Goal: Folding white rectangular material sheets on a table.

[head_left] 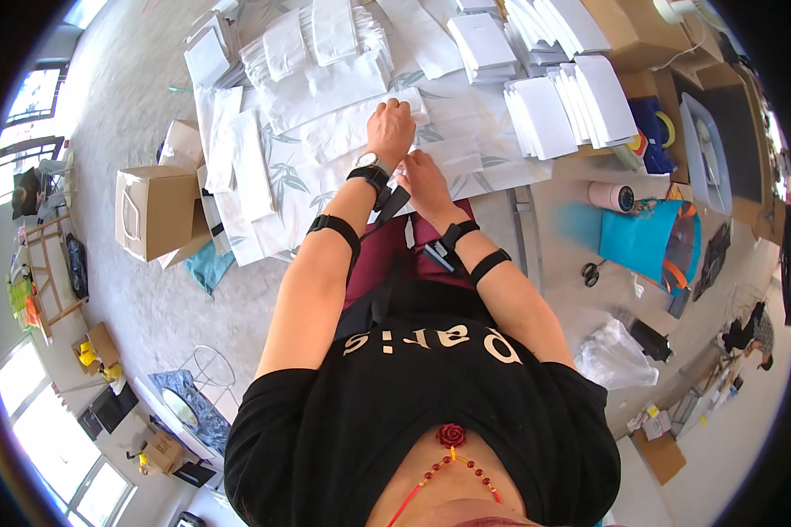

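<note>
My left hand (390,132), with a watch on its wrist, has its fingers curled down onto a flat white plastic bag (334,132) on the table. Just below and to the right, close to the table's near edge, my right hand (426,183) has its fingers drawn together. Whatever sits between its fingertips is hidden. A thin, see-through white bag (459,155) lies beside it. Beyond both hands is a spread pile of similar white bags (316,83). Long white strips (251,167) lie at the table's left side.
Stacks of white folded paper (540,119) stand at the table's right. A pink cup (610,197), a turquoise bag (646,241) and black scissors (591,274) lie to the right. Cardboard boxes (163,211) stand left of the table. A person (758,336) is at far right.
</note>
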{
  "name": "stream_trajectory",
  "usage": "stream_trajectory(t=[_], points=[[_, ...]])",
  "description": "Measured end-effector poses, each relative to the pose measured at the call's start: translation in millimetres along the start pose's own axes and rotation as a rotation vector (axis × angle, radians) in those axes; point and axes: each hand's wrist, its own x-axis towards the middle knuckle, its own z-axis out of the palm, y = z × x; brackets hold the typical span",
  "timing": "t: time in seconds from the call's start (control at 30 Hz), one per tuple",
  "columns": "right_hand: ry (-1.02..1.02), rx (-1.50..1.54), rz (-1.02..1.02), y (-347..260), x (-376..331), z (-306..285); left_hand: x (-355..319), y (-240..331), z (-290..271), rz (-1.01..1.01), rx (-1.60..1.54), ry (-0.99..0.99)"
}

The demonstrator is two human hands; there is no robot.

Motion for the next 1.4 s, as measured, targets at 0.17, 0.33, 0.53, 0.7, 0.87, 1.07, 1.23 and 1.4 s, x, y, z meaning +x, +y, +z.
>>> stream_trajectory(t=[0.17, 0.33, 0.53, 0.7, 0.87, 1.07, 1.23, 1.4], points=[[-0.013, 0.04, 0.01, 2.2, 1.0, -3.1, 8.3, -2.8, 9.6, -0.064, 0.006, -0.019], [0.014, 0.032, 0.006, 5.5, 2.4, 2.4, 9.9, -11.9, 10.5, -0.133, -0.181, 0.079], [0.023, -0.008, 0.009, 2.2, 3.3, 4.4, 11.6, -23.5, 6.6, -0.188, -0.367, 0.113], [0.002, -0.024, 0.005, 1.4, 2.9, 2.2, 4.3, -48.4, -16.1, -0.327, -0.73, 0.222], [-0.006, 0.002, 0.039, -1.2, 1.0, 0.5, -47.5, -94.0, -83.5, -0.441, -1.596, 0.376], [-0.02, -0.027, 0.026, -0.9, 1.9, 3.0, -105.2, -103.1, -190.9, -0.387, -1.467, 0.621], [-0.029, -0.046, 0.029, 0.6, 0.9, 0.0, -120.3, -67.8, -233.2, -0.251, -1.087, 0.553], [-0.017, -0.059, -0.007, -4.8, 1.5, 0.6, -120.9, -42.2, -174.0, -0.142, -0.686, 0.431]])
